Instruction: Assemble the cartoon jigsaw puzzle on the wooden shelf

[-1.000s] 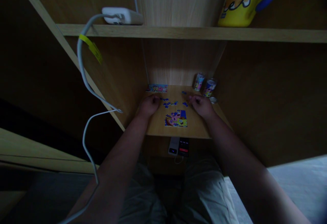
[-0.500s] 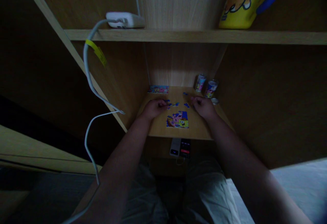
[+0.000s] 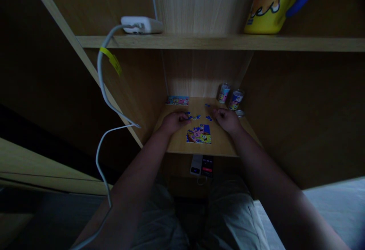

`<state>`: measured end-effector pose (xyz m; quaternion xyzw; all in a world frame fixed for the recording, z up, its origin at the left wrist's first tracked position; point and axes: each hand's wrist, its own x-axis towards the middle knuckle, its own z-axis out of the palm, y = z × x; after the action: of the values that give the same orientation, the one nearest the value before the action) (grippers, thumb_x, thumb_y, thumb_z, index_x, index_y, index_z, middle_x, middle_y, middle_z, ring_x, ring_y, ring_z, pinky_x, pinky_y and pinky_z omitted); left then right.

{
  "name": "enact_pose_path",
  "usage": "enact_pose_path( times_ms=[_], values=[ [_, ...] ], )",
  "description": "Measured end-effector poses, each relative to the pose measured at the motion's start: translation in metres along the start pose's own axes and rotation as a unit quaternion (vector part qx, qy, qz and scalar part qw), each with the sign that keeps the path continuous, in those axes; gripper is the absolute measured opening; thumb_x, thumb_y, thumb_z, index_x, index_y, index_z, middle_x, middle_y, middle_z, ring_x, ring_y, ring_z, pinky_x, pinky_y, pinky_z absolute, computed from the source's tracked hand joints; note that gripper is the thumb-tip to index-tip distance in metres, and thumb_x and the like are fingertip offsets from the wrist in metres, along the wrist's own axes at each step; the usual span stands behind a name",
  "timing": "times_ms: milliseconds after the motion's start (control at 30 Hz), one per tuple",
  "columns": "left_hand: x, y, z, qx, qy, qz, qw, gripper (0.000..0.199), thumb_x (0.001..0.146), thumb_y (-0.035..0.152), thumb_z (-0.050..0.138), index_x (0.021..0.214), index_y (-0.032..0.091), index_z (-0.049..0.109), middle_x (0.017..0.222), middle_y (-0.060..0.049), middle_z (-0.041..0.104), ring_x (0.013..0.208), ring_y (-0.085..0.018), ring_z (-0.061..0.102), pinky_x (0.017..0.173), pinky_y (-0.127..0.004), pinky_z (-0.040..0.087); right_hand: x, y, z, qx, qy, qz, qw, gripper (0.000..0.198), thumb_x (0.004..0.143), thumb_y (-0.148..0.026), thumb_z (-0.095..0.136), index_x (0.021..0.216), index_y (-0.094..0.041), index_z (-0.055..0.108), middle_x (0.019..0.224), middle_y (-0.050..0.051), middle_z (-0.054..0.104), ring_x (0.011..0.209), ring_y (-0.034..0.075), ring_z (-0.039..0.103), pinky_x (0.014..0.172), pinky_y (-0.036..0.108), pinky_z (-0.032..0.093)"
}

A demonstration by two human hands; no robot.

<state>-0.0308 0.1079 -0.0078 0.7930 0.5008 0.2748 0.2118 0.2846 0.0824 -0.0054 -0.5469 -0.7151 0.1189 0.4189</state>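
Note:
A partly joined jigsaw puzzle [image 3: 199, 135] with cartoon figures lies flat near the front of the wooden board [image 3: 176, 146]; its upper left edge is ragged. My left hand [image 3: 175, 122] is closed in a pinch on what looks like a small blue puzzle piece at the fingertips. Beside those fingertips lie several loose puzzle pieces [image 3: 195, 117]. My right hand [image 3: 227, 120] rests on the board with its fingers curled together; anything inside them is hidden. Just left of it is a small blue cluster of pieces [image 3: 209, 118], and another loose piece [image 3: 207, 105] lies farther back.
Two printed cans [image 3: 235, 100] and a round lid [image 3: 240, 113] stand at the back right. A picture card [image 3: 178, 100] lies at the back left. Overhead, a shelf [image 3: 199, 41] carries a white charger [image 3: 141, 25] with a dangling cable and a yellow mug [image 3: 265, 10]. Phones [image 3: 207, 165] lie below the board.
My left hand has shifted slightly at the loose pieces, with its fingertips covering a pinkish piece seen before. My right hand stays nearly still. The whole view has moved a little.

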Motion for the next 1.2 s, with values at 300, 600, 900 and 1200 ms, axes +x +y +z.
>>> enact_pose_path(
  times_ms=[300, 600, 900, 1200],
  values=[
    [-0.0004, -0.0005, -0.0015, -0.007, -0.006, 0.016, 1.000, 0.019, 0.100, 0.039, 0.073, 0.104, 0.025, 0.085, 0.094, -0.003, 0.084, 0.085, -0.022, 0.075, 0.078, -0.034, 0.052, -0.0007, -0.0022, -0.0006, -0.005, 0.001, 0.012, 1.000, 0.061, 0.105, -0.072, 0.054, 0.073, -0.024, 0.072, 0.069, 0.006, 0.072, 0.064, 0.022, 0.060, 0.063, 0.035, 0.042],
    [0.0028, -0.0065, -0.0007, 0.006, 0.107, 0.001, 0.994, 0.021, 0.106, 0.031, 0.060, 0.115, 0.022, 0.078, 0.110, -0.008, 0.084, 0.099, -0.027, 0.078, 0.091, -0.037, 0.059, 0.0008, 0.0014, -0.0016, -0.039, 0.038, 0.030, 0.998, 0.070, 0.106, -0.078, 0.042, 0.072, -0.023, 0.068, 0.066, 0.005, 0.070, 0.061, 0.021, 0.060, 0.061, 0.032, 0.038],
    [0.0009, -0.0027, -0.0021, -0.052, 0.001, 0.039, 0.998, 0.016, 0.100, 0.025, 0.069, 0.105, 0.025, 0.084, 0.102, -0.002, 0.086, 0.093, -0.021, 0.080, 0.090, -0.033, 0.060, 0.0018, 0.0024, -0.0055, -0.037, 0.095, 0.102, 0.990, 0.092, 0.107, -0.087, 0.017, 0.075, -0.023, 0.075, 0.077, 0.012, 0.079, 0.077, 0.028, 0.075, 0.072, 0.036, 0.050],
    [-0.0005, -0.0092, -0.0037, -0.102, -0.054, 0.053, 0.992, 0.014, 0.091, 0.023, 0.075, 0.098, 0.023, 0.088, 0.103, -0.004, 0.087, 0.099, -0.024, 0.080, 0.095, -0.038, 0.061, 0.0024, 0.0013, -0.0049, -0.041, 0.078, 0.101, 0.991, 0.094, 0.107, -0.086, 0.014, 0.076, -0.023, 0.075, 0.078, 0.011, 0.079, 0.077, 0.026, 0.075, 0.074, 0.036, 0.050]
  ],
)
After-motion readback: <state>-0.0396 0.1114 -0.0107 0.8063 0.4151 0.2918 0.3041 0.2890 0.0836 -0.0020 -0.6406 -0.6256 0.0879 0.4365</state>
